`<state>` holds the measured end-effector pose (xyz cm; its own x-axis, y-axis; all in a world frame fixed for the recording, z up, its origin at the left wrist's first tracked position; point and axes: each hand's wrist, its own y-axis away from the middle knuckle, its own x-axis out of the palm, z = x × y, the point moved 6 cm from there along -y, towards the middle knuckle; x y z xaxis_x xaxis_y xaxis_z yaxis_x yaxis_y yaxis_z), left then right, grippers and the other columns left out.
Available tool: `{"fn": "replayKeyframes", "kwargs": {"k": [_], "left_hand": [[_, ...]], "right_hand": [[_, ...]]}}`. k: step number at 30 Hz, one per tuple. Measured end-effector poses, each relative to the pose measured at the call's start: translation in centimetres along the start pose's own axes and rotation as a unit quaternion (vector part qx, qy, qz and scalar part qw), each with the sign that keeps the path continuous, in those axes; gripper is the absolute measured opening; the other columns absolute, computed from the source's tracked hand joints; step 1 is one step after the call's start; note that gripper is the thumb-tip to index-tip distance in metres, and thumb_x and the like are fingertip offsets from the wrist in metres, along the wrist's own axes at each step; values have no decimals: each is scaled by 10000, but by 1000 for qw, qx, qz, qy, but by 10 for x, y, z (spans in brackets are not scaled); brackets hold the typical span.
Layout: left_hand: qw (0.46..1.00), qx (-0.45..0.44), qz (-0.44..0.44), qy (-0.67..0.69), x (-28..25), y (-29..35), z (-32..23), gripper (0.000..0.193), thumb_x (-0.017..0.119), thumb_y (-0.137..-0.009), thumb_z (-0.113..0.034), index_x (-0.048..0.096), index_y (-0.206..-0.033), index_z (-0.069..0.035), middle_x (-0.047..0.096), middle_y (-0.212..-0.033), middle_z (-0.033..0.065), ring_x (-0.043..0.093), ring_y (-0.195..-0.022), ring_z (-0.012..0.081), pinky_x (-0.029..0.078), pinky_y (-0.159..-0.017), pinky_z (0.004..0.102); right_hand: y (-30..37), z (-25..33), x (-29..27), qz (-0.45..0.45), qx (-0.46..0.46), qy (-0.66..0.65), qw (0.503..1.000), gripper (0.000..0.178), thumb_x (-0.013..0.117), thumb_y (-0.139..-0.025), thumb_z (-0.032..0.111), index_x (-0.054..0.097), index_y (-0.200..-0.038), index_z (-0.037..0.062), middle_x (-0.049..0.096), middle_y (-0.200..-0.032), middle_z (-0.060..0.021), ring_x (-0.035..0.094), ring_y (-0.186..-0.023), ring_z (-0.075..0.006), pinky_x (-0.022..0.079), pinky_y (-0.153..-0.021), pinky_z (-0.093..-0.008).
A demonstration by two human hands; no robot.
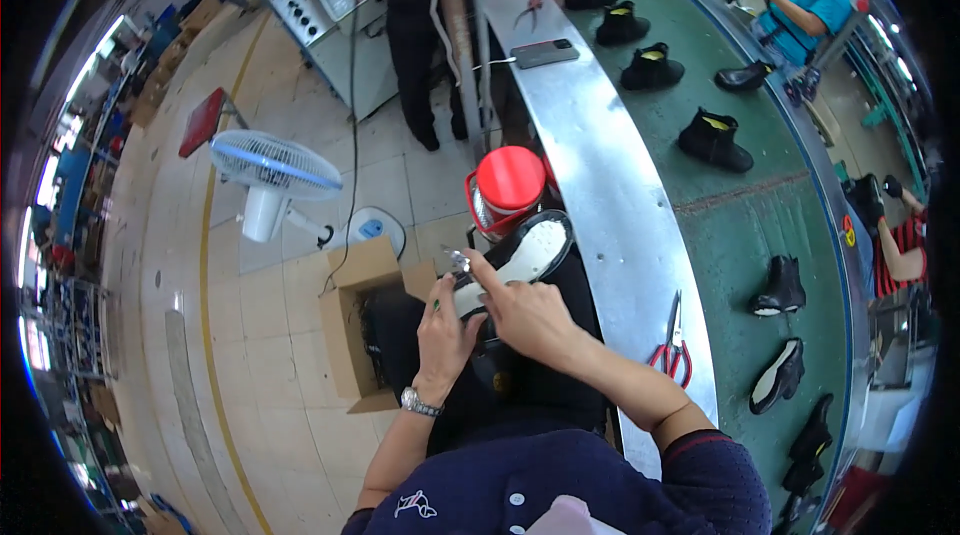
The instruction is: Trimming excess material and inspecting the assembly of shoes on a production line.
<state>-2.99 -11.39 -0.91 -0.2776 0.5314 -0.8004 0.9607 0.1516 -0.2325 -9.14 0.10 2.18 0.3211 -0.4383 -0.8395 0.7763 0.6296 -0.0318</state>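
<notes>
A black boot (541,247) lies sole up over my lap, its underside white inside a black rim. My left hand (444,337) is closed around its nearer end, thumb against the side. From above, my right hand (528,315) reaches over the same end with the index finger pointing forward. A small shiny metal tool (458,260) sticks out at the fingertips of both hands; it seems to be in the right hand's fingers, and its kind cannot be made out. The right hand's other fingers are partly hidden.
A metal ledge (610,165) on my right bears red-handled scissors (675,345), a phone (545,53) and pincers (530,10). Beyond it, a green conveyor (730,225) carries several black boots. A red-lidded bucket (510,178), cardboard box (350,325) and fan (275,165) stand ahead and left.
</notes>
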Motion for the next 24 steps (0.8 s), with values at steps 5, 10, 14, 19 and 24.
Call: {"fn": "replayKeyframes", "kwargs": {"k": [5,10,14,19,24], "left_hand": [[998,-57,30,15,2,-1,1,799,784,-694,-114,375,-1373,-15,542,-1246,227,554,-1118,379,487,-859,421],[984,62,135,-100,11,-15,-22,780,728,-718,-69,375,-1413,-35,483,-1348,201,489,-1208,364,410,-978,414],[982,94,130,-96,43,-19,-37,664,626,-867,-183,326,-1399,79,318,-1465,261,323,-1349,389,236,-1122,446],[975,139,65,-161,65,8,-57,622,504,-962,-343,343,-1380,89,308,-1473,249,262,-1382,395,206,-1132,488],[988,107,112,-18,34,52,-50,397,496,-965,-216,476,-1255,54,472,-1397,170,309,-1368,394,176,-1125,511]], "right_hand": [[3,-16,20,91,59,-24,994,704,588,-836,194,256,-1453,123,650,-661,-153,665,-598,-327,497,-494,-431],[37,-44,9,12,67,-151,986,655,610,-836,213,324,-1419,123,647,-710,-197,649,-652,-374,493,-577,-483],[83,-69,-8,-65,148,-205,965,604,566,-880,196,302,-1417,120,624,-680,-219,620,-627,-413,474,-564,-506],[108,-90,-28,-144,165,-249,943,593,555,-876,182,279,-1396,107,594,-622,-215,596,-596,-429,445,-545,-521],[108,-86,-36,-117,143,-259,948,662,603,-883,257,263,-1431,109,591,-696,-252,590,-680,-451,431,-608,-522]]}}
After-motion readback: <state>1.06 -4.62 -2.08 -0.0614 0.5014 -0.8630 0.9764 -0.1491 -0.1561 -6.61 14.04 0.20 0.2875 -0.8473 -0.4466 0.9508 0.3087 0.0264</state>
